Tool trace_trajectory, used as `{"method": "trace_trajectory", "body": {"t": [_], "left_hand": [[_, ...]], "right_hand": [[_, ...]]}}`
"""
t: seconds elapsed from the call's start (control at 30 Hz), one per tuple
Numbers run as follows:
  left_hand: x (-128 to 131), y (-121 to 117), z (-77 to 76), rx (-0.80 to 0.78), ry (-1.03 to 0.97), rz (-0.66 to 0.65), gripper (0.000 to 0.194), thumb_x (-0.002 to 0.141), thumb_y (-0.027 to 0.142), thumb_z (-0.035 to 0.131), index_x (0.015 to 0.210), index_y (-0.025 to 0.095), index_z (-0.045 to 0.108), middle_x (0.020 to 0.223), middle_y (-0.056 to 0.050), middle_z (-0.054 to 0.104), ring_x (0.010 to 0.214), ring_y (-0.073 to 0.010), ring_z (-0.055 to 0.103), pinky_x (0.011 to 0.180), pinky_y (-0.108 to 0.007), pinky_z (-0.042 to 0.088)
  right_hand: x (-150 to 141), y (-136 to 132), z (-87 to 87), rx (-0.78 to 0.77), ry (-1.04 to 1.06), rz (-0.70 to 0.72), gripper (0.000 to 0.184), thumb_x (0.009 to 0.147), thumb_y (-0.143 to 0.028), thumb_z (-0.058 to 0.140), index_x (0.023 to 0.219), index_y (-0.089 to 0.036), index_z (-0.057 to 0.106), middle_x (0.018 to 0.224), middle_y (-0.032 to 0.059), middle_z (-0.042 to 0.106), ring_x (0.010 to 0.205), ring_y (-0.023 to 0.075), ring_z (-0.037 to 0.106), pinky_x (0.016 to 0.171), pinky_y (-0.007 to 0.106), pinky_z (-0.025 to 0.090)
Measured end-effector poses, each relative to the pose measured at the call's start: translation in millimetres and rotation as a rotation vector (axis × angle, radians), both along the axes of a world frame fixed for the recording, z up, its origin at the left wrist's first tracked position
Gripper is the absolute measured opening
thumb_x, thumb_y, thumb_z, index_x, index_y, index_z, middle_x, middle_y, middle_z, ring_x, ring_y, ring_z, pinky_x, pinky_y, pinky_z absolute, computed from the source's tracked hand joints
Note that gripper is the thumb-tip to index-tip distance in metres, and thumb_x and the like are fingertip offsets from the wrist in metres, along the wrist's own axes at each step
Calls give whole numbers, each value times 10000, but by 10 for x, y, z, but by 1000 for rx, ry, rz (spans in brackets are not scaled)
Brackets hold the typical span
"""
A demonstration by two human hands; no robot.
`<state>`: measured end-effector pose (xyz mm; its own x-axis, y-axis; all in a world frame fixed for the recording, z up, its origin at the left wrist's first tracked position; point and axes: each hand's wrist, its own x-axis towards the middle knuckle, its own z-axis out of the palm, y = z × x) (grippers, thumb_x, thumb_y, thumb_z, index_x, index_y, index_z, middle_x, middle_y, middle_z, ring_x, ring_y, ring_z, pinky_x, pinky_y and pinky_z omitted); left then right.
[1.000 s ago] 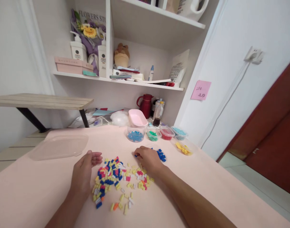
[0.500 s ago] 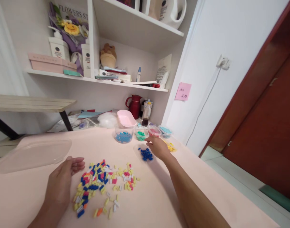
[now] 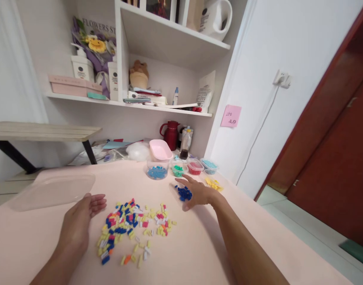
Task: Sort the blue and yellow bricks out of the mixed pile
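My right hand [image 3: 197,192] reaches over a shallow clear container [image 3: 174,194] of dark blue pieces [image 3: 185,193]. Its thumb is at the near side and its fingers stretch across the far side; whether they touch the rim I cannot tell. My left hand [image 3: 77,221] rests on the table left of a loose pile of small mixed pieces [image 3: 122,221], fingers extended and holding nothing. Dark blue, pale yellow, white, pink and orange pieces make up that pile.
Behind stand tubs of blue pieces [image 3: 157,172], green pieces [image 3: 178,170], red pieces [image 3: 195,167] and light blue pieces [image 3: 209,164]. Yellow pieces [image 3: 213,183] lie beyond my right wrist. A clear lid [image 3: 53,192], a pink basin [image 3: 160,150], a red jug [image 3: 170,135] and a bottle [image 3: 185,145] are also there.
My right hand has spread its thumb and fingers and come down around the container of dark blue pieces. My left hand stays by the pile. The view has shifted slightly.
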<state>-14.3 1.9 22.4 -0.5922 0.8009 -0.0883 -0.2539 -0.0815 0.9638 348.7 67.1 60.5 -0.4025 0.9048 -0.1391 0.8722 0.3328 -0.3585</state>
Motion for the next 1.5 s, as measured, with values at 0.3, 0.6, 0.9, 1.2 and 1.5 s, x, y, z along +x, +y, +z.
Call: {"method": "trace_trajectory", "body": {"t": [0.3,0.6,0.9,1.2,1.5], "left_hand": [[-5,-29,-1,-18,100,-70,312,693,426,617,729,130,709,694,-73,729,637,-184,672,730,-329,530],[24,-64,-67,60,232,-199,431,690,565,641,829,167,732,913,-98,744,890,-229,681,960,-403,470],[116,-154,-38,135,251,-159,412,787,566,555,920,215,725,1152,-104,667,1104,-256,611,1007,-418,434],[48,-90,-107,206,107,-50,428,726,571,615,803,166,730,948,-100,707,971,-240,644,967,-438,475],[41,-105,-84,192,133,-72,469,694,600,616,760,148,723,811,-92,722,802,-222,679,894,-442,517]], "right_hand": [[-42,67,-183,37,56,-94,1111,586,-317,821,1522,-373,226,1627,97,93,1334,367,422,1012,482,409],[-370,-106,15,336,194,55,573,908,-437,529,1452,-301,414,1538,94,368,1401,301,351,1094,484,336],[-1476,-294,-81,363,116,471,444,929,-175,418,1338,-265,564,1446,81,508,1306,241,482,1073,434,362],[-1930,-253,-97,296,108,631,365,989,-328,382,1285,-329,595,1316,4,626,1206,204,541,1010,363,383],[-1394,-216,-193,256,122,402,360,902,-158,434,1149,-212,691,1167,83,690,1077,218,608,937,320,438]]}}
